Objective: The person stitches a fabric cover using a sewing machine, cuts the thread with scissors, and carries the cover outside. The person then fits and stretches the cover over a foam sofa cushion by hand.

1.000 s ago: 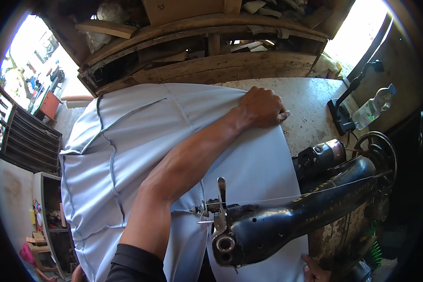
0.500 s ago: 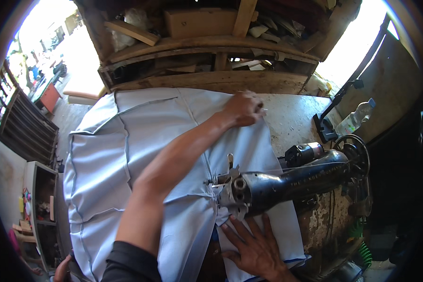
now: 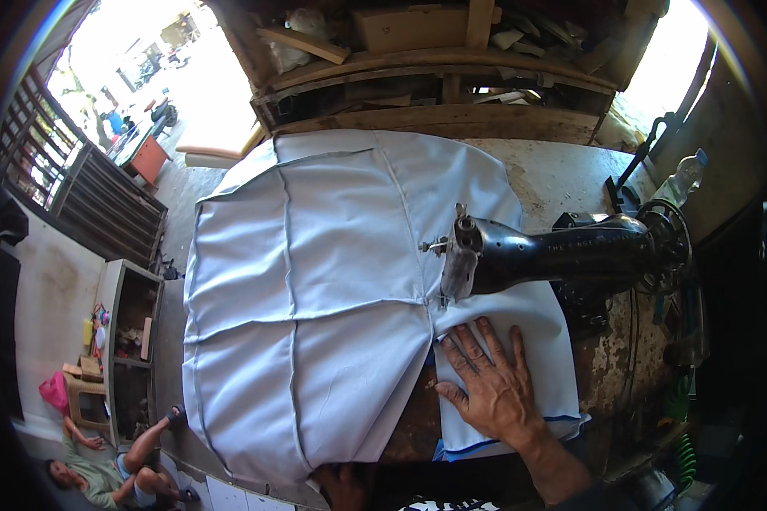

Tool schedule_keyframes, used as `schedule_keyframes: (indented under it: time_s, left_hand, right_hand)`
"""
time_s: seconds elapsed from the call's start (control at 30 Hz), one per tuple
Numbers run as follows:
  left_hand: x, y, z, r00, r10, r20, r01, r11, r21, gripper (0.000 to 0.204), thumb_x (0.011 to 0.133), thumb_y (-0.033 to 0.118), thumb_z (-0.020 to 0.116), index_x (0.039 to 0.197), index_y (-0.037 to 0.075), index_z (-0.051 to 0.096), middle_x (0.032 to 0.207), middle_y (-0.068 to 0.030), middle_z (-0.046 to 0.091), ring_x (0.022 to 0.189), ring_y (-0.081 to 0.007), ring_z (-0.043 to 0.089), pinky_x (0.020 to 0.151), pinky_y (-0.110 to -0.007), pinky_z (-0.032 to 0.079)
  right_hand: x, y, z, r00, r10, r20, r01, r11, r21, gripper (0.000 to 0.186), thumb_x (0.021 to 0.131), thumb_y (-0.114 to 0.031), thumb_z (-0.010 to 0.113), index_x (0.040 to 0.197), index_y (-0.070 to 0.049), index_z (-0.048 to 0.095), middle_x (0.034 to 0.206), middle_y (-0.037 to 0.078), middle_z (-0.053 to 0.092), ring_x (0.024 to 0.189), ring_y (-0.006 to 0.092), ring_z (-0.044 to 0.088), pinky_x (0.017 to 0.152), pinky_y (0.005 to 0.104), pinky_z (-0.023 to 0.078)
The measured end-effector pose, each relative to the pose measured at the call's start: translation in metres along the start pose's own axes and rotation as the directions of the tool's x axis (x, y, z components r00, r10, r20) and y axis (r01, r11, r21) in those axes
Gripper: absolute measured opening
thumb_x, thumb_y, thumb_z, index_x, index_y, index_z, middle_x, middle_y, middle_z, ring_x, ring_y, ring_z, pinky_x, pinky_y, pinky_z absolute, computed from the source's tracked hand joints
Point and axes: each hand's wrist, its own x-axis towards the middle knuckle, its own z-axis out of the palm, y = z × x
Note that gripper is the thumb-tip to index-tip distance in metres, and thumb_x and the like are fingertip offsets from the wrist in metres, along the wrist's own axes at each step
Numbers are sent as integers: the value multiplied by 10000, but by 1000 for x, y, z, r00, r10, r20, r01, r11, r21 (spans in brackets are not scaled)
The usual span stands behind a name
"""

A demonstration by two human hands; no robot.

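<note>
A large pale grey-white cloth with raised seams is spread over the table and runs beneath the head of a black sewing machine. My right hand lies flat, fingers spread, on the part of the cloth just in front of the machine's needle end. Blue edging shows along that part's near border. Down at the cloth's near edge, in shadow, is my left hand; the cloth and the dark hide its fingers.
Behind the table stands a wooden shelf with a cardboard box and scraps. A plastic bottle and a black stand are at the back right. At lower left another person sits near a small stool.
My left hand has come back from the cloth's far edge to its near edge. My right hand stays flat on the cloth. The view has shifted, with more of the left side showing.
</note>
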Motion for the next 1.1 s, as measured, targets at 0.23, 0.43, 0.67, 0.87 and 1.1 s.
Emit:
schedule_keyframes:
  time_s: [0.23, 0.43, 0.67, 0.87, 1.1]
  left_hand:
    - [-7, -27, 30, 904, -426, 26, 409, 846, -341, 460, 940, 143, 597, 1344, -44, 481, 1132, -276, 639, 1048, -433, 624, 961, -478, 484]
    - [117, 5, -118, 997, -71, 33, 76, 975, -207, 260, 777, 74, 550, 1024, 33, 619, 596, -110, 547, 477, -266, 540, 509, -384, 427]
    - [196, 69, -186, 964, 55, 261, 54, 917, -395, 242, 729, 133, 627, 927, 42, 733, 699, -160, 683, 592, -301, 677, 643, -397, 541]
    - [164, 89, -148, 594, 477, 648, 29, 792, -610, 190, 801, 171, 633, 910, 25, 687, 954, -227, 666, 776, -429, 663, 696, -483, 540]
    - [181, 65, -85, 440, 770, 462, -68, 541, -838, 224, 805, 147, 696, 1013, 74, 734, 844, -125, 721, 788, -322, 718, 738, -410, 568]
  right_hand:
    - [-12, 2, 10, 999, -36, -22, 36, 999, 28, 631, 1020, -593, 422, 1499, -193, 517, 1623, 47, 384, 1541, 292, 238, 1211, 684, 93]
    - [-31, -11, 19, 994, -52, -93, 58, 997, 57, 652, 1003, -584, 468, 1494, -158, 512, 1623, 86, 374, 1534, 368, 230, 1181, 733, 75]
    - [-79, -37, 17, 986, -129, -103, 142, 982, 125, 662, 960, -508, 577, 1430, -44, 538, 1538, 196, 453, 1490, 379, 335, 1105, 800, 171]
    - [-45, -14, -2, 991, -20, -132, 68, 925, 373, 358, 934, -168, 594, 1268, -70, 676, 1350, 161, 632, 1188, 356, 643, 1063, 567, 422]
    - [-46, -5, 11, 943, -234, -236, 257, 964, 69, 384, 880, -133, 633, 1235, -244, 728, 1341, 41, 646, 1057, 220, 615, 949, 420, 435]
